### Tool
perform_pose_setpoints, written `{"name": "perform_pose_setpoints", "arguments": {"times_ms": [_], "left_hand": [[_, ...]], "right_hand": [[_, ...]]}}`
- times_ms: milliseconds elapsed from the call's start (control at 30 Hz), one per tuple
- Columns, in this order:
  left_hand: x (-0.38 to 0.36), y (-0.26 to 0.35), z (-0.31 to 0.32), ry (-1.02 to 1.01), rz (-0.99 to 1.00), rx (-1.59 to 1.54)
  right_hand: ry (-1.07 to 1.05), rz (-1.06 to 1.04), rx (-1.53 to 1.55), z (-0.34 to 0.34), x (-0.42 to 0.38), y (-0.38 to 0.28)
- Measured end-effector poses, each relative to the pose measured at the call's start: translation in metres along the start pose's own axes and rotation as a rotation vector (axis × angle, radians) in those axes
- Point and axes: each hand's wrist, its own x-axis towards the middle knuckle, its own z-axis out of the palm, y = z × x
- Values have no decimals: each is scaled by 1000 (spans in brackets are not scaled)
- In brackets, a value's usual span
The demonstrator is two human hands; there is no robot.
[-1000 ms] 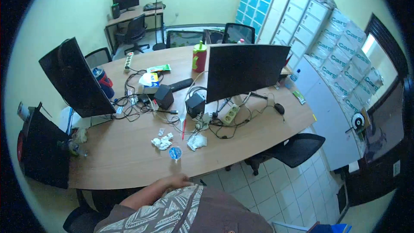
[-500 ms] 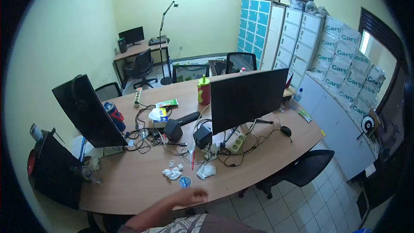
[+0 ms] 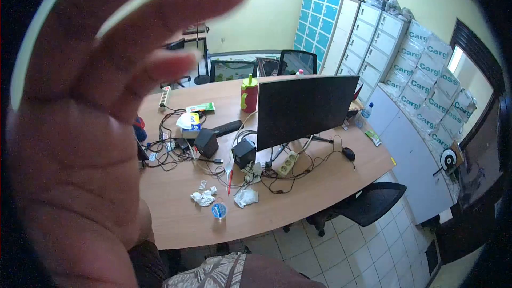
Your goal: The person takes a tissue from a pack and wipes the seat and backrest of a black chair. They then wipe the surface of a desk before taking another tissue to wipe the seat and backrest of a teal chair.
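tissue (image 3: 184, 121) pokes from its pack (image 3: 195, 122), beyond a blue-topped cup (image 3: 218, 212).

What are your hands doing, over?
Left hand close to camera, fingers apart. Right hand out of view. Blue-topped cup on table. Hand blocking table's left end.

Far to the right of the left hand (image 3: 80, 144): "Carg", over and over, on the wrapped boxes (image 3: 428, 89); "oss" on some too; out past the hand, on the little cup (image 3: 219, 211), print too small to read
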Motion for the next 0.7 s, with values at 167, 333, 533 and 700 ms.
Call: {"name": "perform_pose_setpoints", "arguments": {"times_ms": [167, 333, 533, 700], "left_hand": [[-10, -2, -1, -28, -22, 73], [-18, -3, -9, -29, -6, 106], [-15, -17, -9, -23, -1, 119], [-11, -21, -2, -10, 0, 105]], "right_hand": [[7, -12, -10, -5, 7, -8], [2, -24, -49, -3, 28, -20], [1, -68, -70, -2, 32, -26], [-11, -79, -42, -2, 10, -29]]}}
